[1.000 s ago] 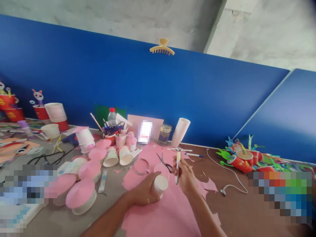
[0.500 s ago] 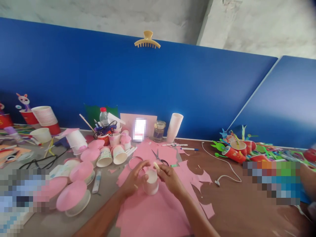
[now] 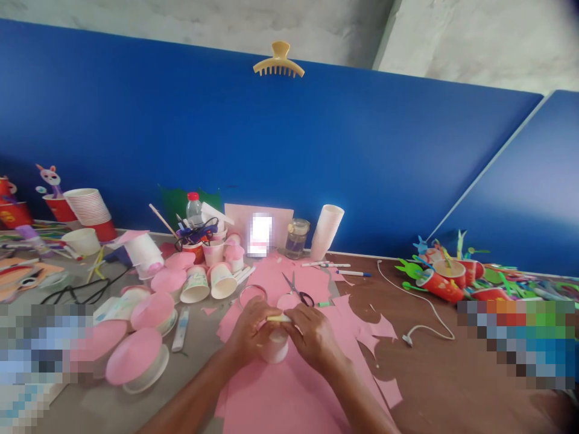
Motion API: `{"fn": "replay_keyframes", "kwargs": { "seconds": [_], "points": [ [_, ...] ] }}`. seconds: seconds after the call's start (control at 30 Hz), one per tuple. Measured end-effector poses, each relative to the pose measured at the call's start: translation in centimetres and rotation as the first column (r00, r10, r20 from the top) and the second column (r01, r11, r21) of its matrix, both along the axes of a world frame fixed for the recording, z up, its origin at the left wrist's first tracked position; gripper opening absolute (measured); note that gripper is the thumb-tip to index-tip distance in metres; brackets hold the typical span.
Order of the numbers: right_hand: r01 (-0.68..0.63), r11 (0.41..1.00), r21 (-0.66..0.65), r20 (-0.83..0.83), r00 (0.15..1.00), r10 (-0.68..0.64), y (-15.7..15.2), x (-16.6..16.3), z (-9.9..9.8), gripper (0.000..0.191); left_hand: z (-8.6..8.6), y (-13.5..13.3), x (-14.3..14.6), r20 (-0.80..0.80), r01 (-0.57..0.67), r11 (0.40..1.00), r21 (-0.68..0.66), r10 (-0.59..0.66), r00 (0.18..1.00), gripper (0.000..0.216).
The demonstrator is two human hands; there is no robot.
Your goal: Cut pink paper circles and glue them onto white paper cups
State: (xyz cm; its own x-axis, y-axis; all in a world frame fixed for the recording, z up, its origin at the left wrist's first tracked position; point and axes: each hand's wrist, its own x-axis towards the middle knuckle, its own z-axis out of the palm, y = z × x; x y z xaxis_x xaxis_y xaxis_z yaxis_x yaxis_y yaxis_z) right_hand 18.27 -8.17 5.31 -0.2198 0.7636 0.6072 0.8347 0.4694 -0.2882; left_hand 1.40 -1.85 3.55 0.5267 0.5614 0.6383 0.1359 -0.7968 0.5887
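An upside-down white paper cup [image 3: 274, 351] stands on the pink paper [image 3: 289, 395] in front of me, its upper part partly hidden by my fingers. Just over the cup's base, a short pale yellow strip [image 3: 277, 318] stretches between both hands. My left hand [image 3: 249, 328] pinches its left end and my right hand [image 3: 313, 334] its right end. I cannot make out what the strip is made of. Beyond my fingers lie open scissors [image 3: 299, 290], and a thin ring [image 3: 253, 294] is by my left hand.
Pink-topped paper cups [image 3: 134, 355] and a glue tube [image 3: 180, 330] lie to the left. Behind are a glass jar [image 3: 297, 240], a leaning cup stack [image 3: 327, 232] and a blurred bright screen [image 3: 260, 234]. A white cable [image 3: 425, 293] curls at right, near red cups [image 3: 439, 284].
My left hand has closed in from an open pose to take the strip's other end. The strip was in my right hand alone and now spans both. The view has shifted slightly.
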Motion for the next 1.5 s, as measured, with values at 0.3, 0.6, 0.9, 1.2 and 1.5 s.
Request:
{"fn": "replay_keyframes", "kwargs": {
  "seconds": [0.3, 0.6, 0.9, 1.2, 1.5],
  "points": [
    [-0.015, 0.999, 0.036, 0.055, 0.998, 0.013, -0.3, -0.1, 0.3, 0.024, 1.2, -0.7, -0.2, -0.004, -0.154, 0.964, 0.215, 0.158, 0.987, 0.022],
    [-0.075, 0.984, 0.16, 0.136, 0.989, 0.054, -0.3, 0.3, 0.8, 0.017, 1.3, -0.9, -0.7, -0.075, -0.194, 0.909, 0.368, 0.237, 0.968, 0.027],
    [-0.09, 0.978, 0.187, 0.156, 0.986, 0.061, -0.2, 0.7, 1.4, 0.019, 1.0, -0.7, -0.4, -0.064, -0.21, 0.886, 0.413, 0.258, 0.964, 0.026],
    [-0.087, 0.967, 0.239, 0.127, 0.99, 0.058, 0.2, 0.6, 0.8, 0.014, 1.7, -1.2, -0.2, -0.032, -0.234, 0.887, 0.397, 0.268, 0.963, 0.02],
    [-0.097, 0.976, 0.197, 0.045, 0.995, 0.089, -0.2, -0.7, 0.1, 0.016, 1.2, -1.4, -0.5, 0.113, -0.099, 0.974, 0.203, 0.077, 0.991, 0.013]
  ]
}}
